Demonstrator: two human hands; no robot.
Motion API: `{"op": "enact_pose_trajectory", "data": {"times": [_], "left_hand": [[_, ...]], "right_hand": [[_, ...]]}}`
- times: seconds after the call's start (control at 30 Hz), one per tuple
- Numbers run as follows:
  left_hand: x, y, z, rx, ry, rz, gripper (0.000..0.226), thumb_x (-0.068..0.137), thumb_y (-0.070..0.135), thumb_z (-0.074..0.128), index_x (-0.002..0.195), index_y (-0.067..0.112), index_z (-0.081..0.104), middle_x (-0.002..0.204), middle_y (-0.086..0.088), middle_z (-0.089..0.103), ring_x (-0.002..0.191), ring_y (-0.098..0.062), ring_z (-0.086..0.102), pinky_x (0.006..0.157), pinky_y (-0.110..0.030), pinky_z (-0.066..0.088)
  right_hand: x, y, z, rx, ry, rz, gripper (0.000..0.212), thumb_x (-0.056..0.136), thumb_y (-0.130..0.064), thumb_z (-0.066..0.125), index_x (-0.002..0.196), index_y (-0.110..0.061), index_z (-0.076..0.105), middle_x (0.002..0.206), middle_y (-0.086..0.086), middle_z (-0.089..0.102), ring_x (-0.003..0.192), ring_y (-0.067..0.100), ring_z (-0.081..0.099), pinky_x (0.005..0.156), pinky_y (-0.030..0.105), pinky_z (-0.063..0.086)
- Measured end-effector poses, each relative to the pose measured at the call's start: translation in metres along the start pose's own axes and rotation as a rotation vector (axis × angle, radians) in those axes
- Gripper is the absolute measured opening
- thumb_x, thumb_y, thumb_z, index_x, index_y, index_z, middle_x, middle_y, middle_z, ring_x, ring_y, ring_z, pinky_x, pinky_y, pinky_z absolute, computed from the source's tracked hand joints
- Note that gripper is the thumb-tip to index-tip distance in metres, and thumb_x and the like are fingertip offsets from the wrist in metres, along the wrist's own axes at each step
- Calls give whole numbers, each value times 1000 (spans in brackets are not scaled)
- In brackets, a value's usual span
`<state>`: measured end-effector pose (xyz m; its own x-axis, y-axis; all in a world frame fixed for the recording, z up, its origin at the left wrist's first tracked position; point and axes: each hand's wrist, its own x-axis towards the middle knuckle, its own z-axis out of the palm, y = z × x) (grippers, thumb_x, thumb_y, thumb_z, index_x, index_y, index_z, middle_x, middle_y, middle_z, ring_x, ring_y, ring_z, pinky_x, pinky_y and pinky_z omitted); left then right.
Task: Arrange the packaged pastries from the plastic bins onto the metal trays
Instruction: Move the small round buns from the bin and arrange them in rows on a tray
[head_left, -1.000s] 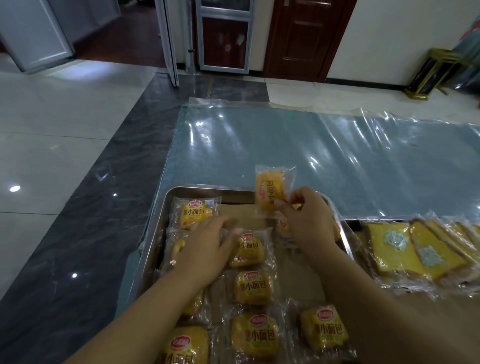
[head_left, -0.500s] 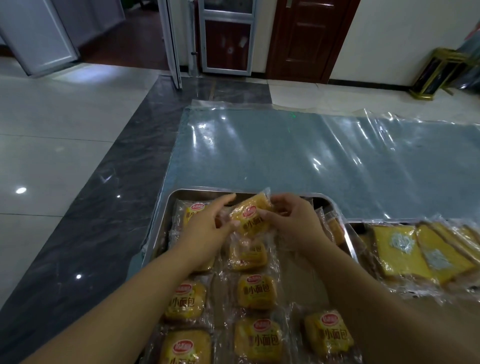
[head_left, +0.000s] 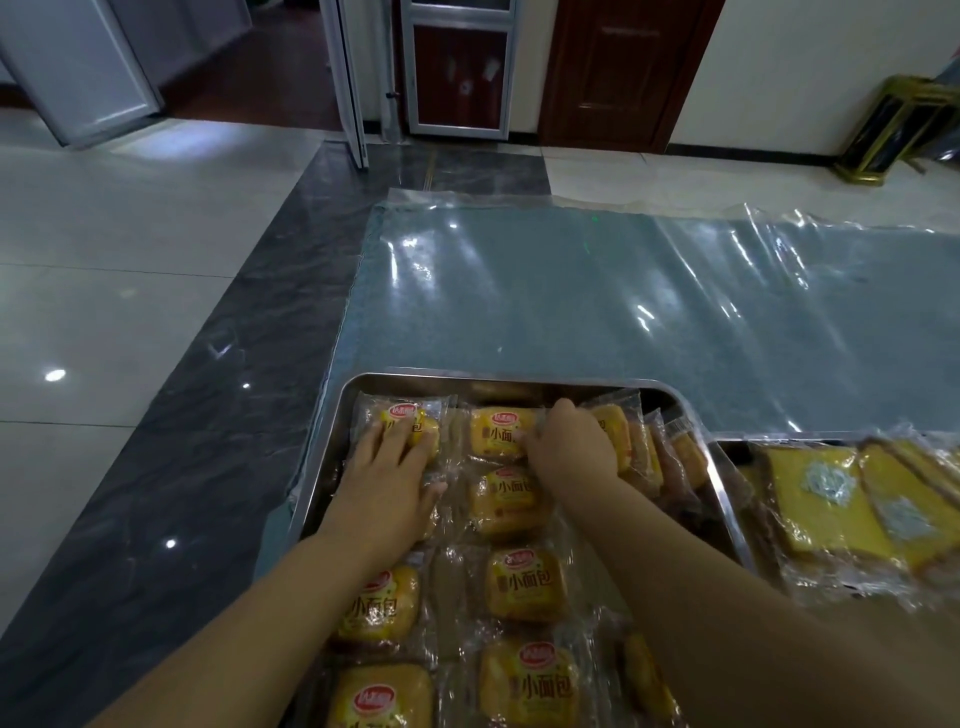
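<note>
A metal tray (head_left: 332, 447) in front of me holds rows of small yellow buns in clear wrappers. My left hand (head_left: 389, 478) lies flat, fingers spread, on the far-left bun (head_left: 410, 423) and the one below it. My right hand (head_left: 566, 447) pinches the right edge of the far-middle bun (head_left: 498, 431), which lies flat in the tray's back row. Several more wrapped buns (head_left: 639, 452) stand on edge along the tray's right side, just past my right hand. Buns nearer me, such as one in the middle column (head_left: 524, 584), lie label up.
A second metal tray (head_left: 727, 441) at the right carries flat wrapped yellow cake slices (head_left: 821, 499). Clear plastic sheeting (head_left: 623, 291) covers the blue-grey table beyond the trays. The table's left edge drops to a dark marble floor strip (head_left: 182, 415).
The bun that both hands held above the tray now lies flat in the back row. My left hand moved left onto the far-left bun. The right hand stays on the placed bun's edge.
</note>
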<state>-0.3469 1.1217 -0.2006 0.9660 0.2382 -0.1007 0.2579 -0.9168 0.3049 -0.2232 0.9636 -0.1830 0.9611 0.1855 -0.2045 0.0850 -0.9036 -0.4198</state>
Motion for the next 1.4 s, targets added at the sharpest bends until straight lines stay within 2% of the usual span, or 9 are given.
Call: {"op": "enact_pose_trajectory", "data": {"times": [0.2,0.4,0.5,0.63,0.73,0.87,1.0,1.2,1.4], "left_hand": [[-6,6,-6,-94,66,13,56,93,44,44,144,26,29,155,2,12,143,-21,0,117,-43,12],[-25,42,-11,-128,165,137,44,90,44,49,130,29,47,138,7,39,130,-14,19,107,-33,25],[-36,60,-8,-159,161,172,41,89,44,51,127,30,50,131,11,43,122,-10,25,101,-29,29],[-50,79,-2,-225,157,193,32,89,42,53,118,31,55,122,13,46,110,-6,29,92,-23,31],[-57,89,2,-271,130,170,29,89,41,53,116,32,56,117,15,46,106,-4,30,92,-23,33],[-59,107,-2,-374,127,128,21,92,40,48,106,28,59,100,14,51,98,-5,46,86,-26,43],[-54,135,-2,-537,80,-22,31,93,48,40,110,28,56,96,11,61,89,-9,57,70,-27,43],[-43,169,8,-980,-112,-335,33,92,50,44,101,21,58,97,2,65,88,-15,62,83,-38,50],[-41,180,18,-1243,-226,-412,16,89,22,61,103,14,63,86,-8,70,64,-18,65,52,-26,49]], "right_hand": [[-12,1,-7,-53,68,-88,47,87,-50,54,116,-14,46,111,4,51,93,21,57,67,31,48],[-53,34,-27,26,289,-291,12,88,-34,56,90,-24,49,86,-11,45,74,9,45,53,18,29],[-64,57,-41,52,362,-211,22,88,-33,54,103,-16,54,101,-2,54,89,15,48,65,25,38],[-59,79,-51,52,172,6,38,93,-26,54,126,-8,46,133,11,48,119,25,49,96,37,45],[-57,84,-51,124,154,17,4,93,-16,52,94,-18,56,98,5,64,87,17,60,77,33,53],[-64,89,-53,372,168,-8,17,87,-16,61,75,-26,54,77,-8,59,74,8,58,59,23,47],[-87,92,-56,598,52,-28,13,86,-20,64,79,-28,58,76,-6,66,67,5,63,54,18,49],[-116,111,-68,757,-99,-126,7,84,-16,66,82,-21,62,73,-4,69,63,5,65,54,15,48],[-116,135,-84,818,-169,-161,5,83,-13,67,84,-17,65,76,1,70,68,15,67,61,28,57]]}}
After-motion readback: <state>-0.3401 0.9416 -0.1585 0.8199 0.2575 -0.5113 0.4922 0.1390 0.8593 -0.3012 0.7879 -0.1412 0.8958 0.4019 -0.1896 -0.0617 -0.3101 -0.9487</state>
